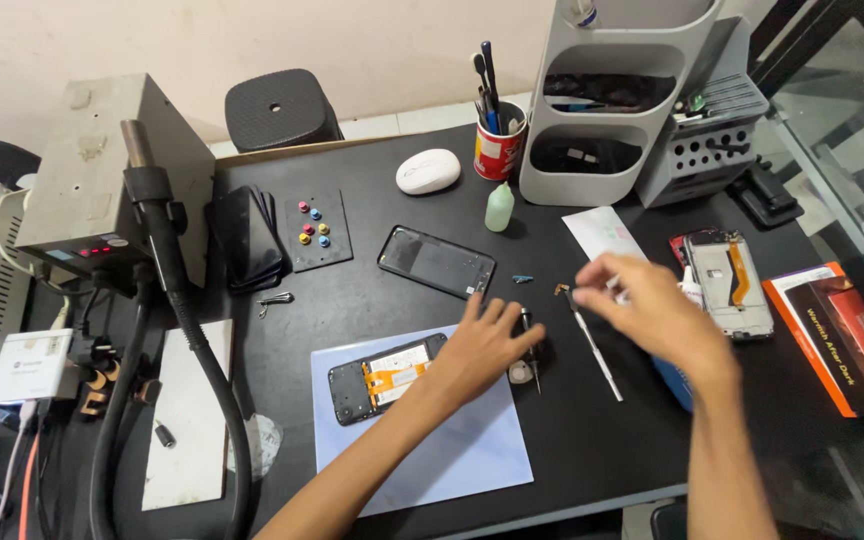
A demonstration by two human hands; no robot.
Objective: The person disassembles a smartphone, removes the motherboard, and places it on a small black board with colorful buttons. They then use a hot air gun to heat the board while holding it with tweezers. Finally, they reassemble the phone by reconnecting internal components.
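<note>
An opened black phone with an orange flex cable lies on a pale blue mat. My left hand rests flat at the phone's right end, fingers spread, beside a small round part and a dark tool. My right hand hovers above the table to the right, its fingers pinched on a small white thing that I cannot make out. A thin metal pry tool lies between the hands. A black phone back cover lies farther back.
A hot-air station with its hose stands at left, next to stacked phones and a screw mat. At the back are a white mouse, a pen cup, a small bottle and a grey organiser. Another opened phone and an orange box lie at right.
</note>
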